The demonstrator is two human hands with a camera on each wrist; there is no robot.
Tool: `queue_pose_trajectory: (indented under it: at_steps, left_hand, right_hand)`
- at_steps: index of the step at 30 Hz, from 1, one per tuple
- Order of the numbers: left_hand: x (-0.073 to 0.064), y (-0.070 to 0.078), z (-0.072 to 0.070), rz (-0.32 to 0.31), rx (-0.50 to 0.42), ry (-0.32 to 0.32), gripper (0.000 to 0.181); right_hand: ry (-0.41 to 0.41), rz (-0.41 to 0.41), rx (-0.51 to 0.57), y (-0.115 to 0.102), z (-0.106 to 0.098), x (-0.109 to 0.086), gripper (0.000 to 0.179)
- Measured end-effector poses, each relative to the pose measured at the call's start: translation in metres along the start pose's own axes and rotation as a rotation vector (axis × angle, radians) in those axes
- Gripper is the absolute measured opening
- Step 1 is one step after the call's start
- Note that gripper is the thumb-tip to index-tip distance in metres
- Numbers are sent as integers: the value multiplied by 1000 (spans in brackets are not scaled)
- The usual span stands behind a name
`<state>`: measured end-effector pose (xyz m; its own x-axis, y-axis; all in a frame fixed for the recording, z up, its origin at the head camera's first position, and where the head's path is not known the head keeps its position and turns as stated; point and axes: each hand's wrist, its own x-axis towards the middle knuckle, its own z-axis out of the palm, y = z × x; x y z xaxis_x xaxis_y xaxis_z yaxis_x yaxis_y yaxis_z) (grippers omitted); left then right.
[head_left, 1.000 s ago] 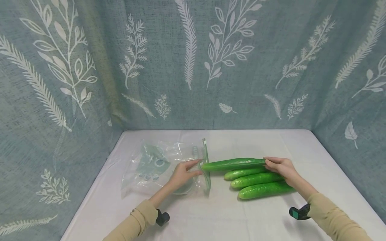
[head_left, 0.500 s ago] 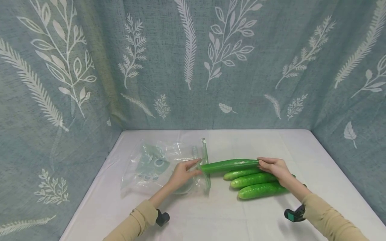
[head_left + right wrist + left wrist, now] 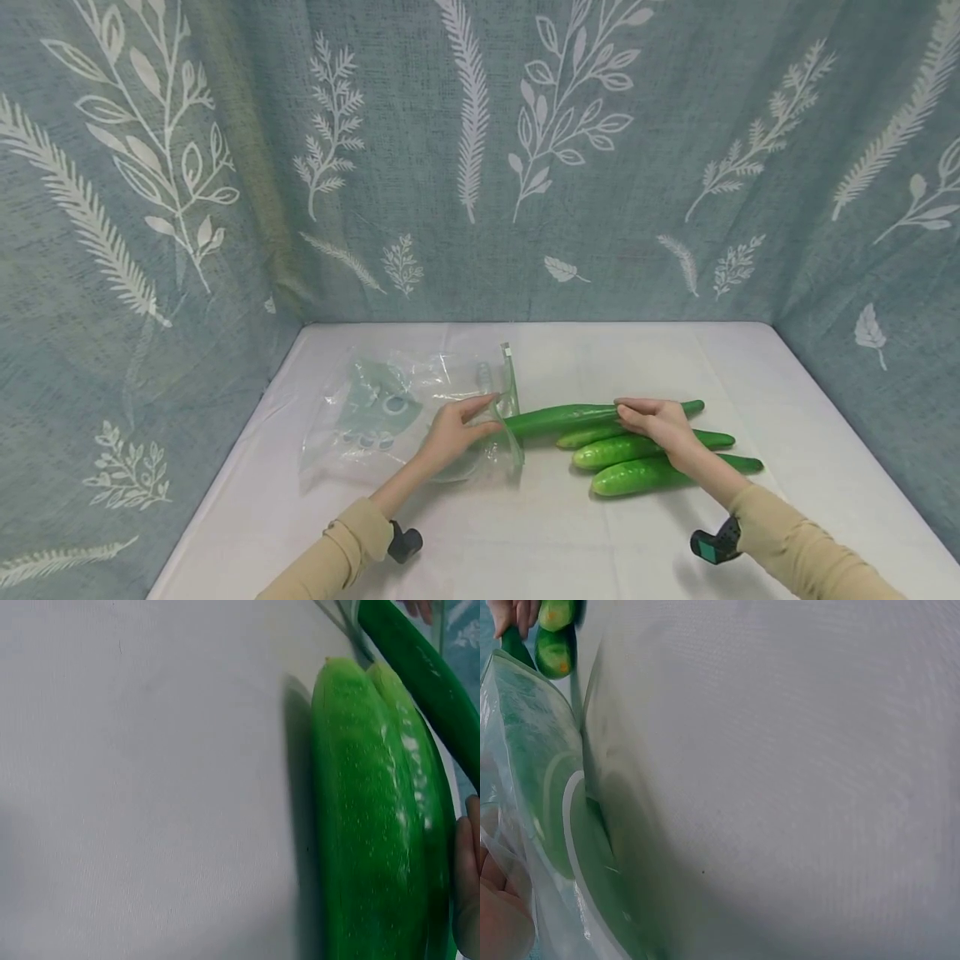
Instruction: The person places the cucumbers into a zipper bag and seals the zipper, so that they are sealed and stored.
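A clear zip bag (image 3: 330,442) with green print lies flat on the left half of the table. My left hand (image 3: 448,433) pinches its mouth, thumb and fingers spread to keep the edges parted. Through that mouth goes one end of a long green cucumber (image 3: 562,417); in the left wrist view its front part shows through the plastic (image 3: 536,750). My right hand (image 3: 660,423) grips the other end. Three more cucumbers lie side by side below it, the nearest cucumber (image 3: 637,477) fully visible at its pale tip, the others partly hidden by my right hand.
A white cloth (image 3: 555,550) covers the table. Blue-green curtains (image 3: 495,167) with white leaf patterns stand close behind it and along both sides. A green slider strip (image 3: 510,367) edges the bag's mouth.
My right hand has moved left, pushing the cucumber farther into the bag. More of the tail ends of the lying cucumbers now shows. The left hand has stayed in place at the mouth.
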<state>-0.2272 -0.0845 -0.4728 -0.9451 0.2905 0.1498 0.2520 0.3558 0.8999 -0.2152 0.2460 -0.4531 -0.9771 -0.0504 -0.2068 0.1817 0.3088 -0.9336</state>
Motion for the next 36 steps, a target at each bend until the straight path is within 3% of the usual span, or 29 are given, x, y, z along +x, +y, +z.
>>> queue_pose_trajectory:
  at_steps: [4, 8, 16, 23, 36]
  left_hand:
    - [0, 0, 0, -3, -4, 8, 51]
    - [0, 0, 0, -1, -6, 15, 51]
    - [0, -1, 0, -5, -38, 15, 52]
    - [0, 1, -1, -4, -2, 21, 53]
    - [-1, 10, -1, -15, -6, 45, 49]
  right_hand:
    - [7, -5, -16, -3, 8, 1, 47]
    - [11, -35, -97, -5, 14, 2, 45]
    - [33, -128, -228, -5, 28, 2, 37]
    - [39, -240, -302, -5, 40, 1, 30]
    - [-12, -411, -333, -6, 66, 2, 27]
